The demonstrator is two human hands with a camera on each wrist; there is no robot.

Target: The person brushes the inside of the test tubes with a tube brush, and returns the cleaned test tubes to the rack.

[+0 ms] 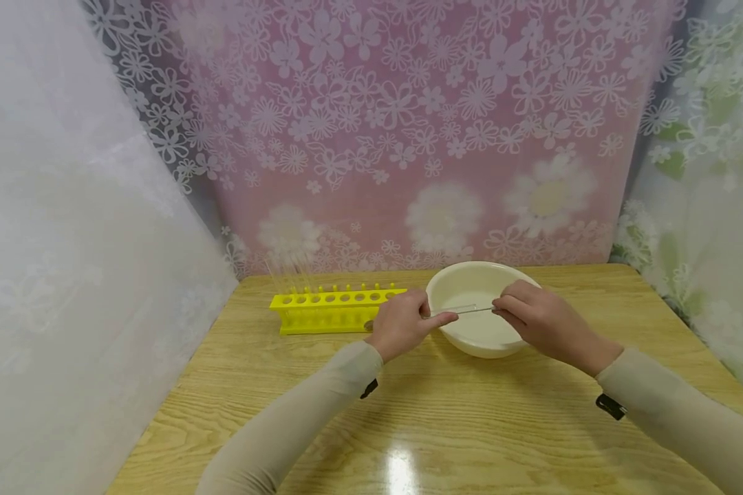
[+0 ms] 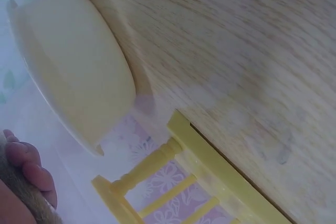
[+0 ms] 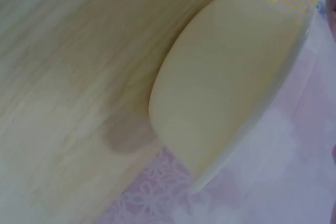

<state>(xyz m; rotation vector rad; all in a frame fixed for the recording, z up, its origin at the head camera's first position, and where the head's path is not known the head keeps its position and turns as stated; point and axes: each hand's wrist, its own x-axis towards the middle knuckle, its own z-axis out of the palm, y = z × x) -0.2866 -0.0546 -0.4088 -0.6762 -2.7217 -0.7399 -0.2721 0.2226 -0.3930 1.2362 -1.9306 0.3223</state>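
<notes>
My left hand (image 1: pixel 402 320) grips a clear glass test tube (image 1: pixel 463 310), which lies nearly level with its mouth toward the right. A thin wire handle (image 1: pixel 486 309) runs from the tube's mouth to my right hand (image 1: pixel 545 323), whose thumb and fingers pinch it. Brown bristles of a test tube brush (image 2: pixel 25 190) show beside the left fingers in the left wrist view. Both hands are over a cream plastic basin (image 1: pixel 483 330), the left at its left rim and the right at its right rim. In the right wrist view only slivers of fingers show at the right edge.
A yellow test tube rack (image 1: pixel 322 320) stands left of the basin, partly hidden by the left hand. Several clear test tubes (image 1: pixel 291 273) stand in its left end. The wooden table (image 1: pixel 458 426) ends at a pink flowered curtain (image 1: pixel 371 137), with pale curtains at both sides.
</notes>
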